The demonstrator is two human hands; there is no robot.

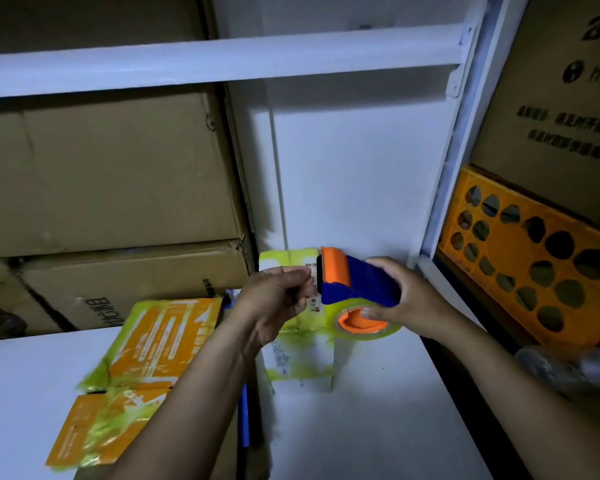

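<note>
Head view: the brown box (568,98) reads "http". The right hand (409,299) grips the tape gun (357,282), which lies sideways with its nose pointing left, over a small box (298,362) on the desk (378,427). The left hand (274,301) pinches the tape end (313,273).

Brown cartons (111,168) stacked left; orange crate (520,258) right; flattened orange carton (142,358) on white table (378,427).

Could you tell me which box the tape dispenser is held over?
The small yellow-green box under the tape dispenser; the brown cartons sit shelved at left.
</note>
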